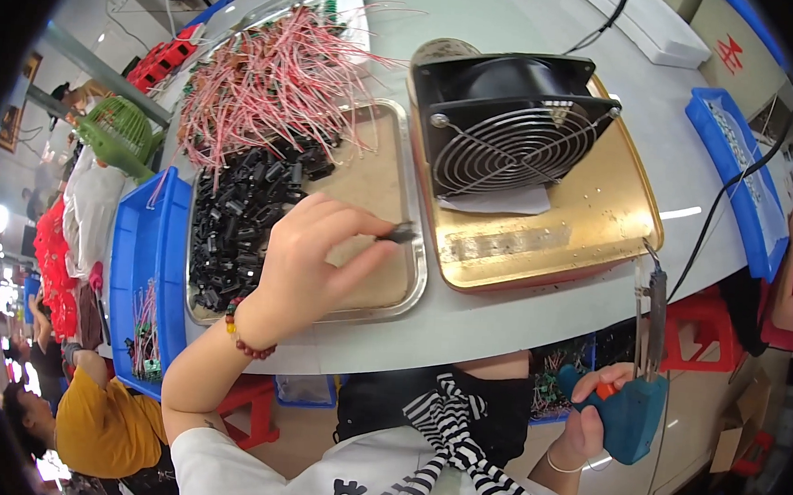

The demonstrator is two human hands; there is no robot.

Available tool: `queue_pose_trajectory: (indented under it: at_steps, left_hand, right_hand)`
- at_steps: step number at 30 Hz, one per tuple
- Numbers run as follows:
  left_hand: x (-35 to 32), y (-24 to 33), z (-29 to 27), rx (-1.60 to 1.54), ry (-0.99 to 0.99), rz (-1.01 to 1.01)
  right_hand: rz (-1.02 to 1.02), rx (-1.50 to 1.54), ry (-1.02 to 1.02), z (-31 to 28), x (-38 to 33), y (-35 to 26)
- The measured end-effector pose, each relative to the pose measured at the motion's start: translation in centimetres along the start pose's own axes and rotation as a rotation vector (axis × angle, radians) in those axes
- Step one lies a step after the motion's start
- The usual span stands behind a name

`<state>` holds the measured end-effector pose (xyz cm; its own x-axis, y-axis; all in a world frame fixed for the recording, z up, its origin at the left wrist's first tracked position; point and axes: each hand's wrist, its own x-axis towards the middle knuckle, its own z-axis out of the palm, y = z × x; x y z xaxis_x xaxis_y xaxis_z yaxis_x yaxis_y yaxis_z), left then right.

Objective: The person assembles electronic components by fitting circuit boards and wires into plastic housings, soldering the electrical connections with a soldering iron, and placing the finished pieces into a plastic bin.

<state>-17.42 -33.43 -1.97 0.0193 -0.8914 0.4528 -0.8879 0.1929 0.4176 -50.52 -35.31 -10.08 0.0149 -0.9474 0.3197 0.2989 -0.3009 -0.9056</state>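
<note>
A person in a yellow top (108, 430) is at eight o'clock of the view. A blue bin (177, 270) stands at nine o'clock, with wired parts in its near end. Just right of it on the pale table (473, 334), a metal tray (374, 169) holds a heap of small black parts (240, 215), toward nine o'clock. A tangle of red and white wires (270, 85) spreads between ten and eleven, partly over the tray's far end. The left hand (310, 251), a beaded bracelet (250, 337) at its wrist, reaches over the tray. Its thumb and forefinger come together on a small black piece (399, 233), held at the centre above the tray's right side; the piece is blurred. At three o'clock lies a gold tin (542, 247), and a black fan with a wire grille (517, 132) stands on it toward one o'clock. At four o'clock the right hand (593, 418) is closed around a blue pistol-shaped tool (638, 416) with an orange trigger. The tool's metal prongs point toward twelve, ending by the tin's near right corner; whether they touch it, I cannot tell. A blue tray (736, 182) lies between two and three.
</note>
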Motion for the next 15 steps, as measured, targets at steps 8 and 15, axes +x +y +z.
queue_pose_trajectory:
  at_steps: [8, 15]
  left_hand:
    - [3.2, 2.7, 3.2, -0.071, -0.086, 0.22]
    - [3.1, 3.1, 3.2, -0.008, -0.11, 0.192]
  right_hand:
    - [-0.009, 0.001, -0.019, -0.7, -0.4, 0.0]
    - [-0.013, 0.0, -0.027, -1.0, -0.5, 0.3]
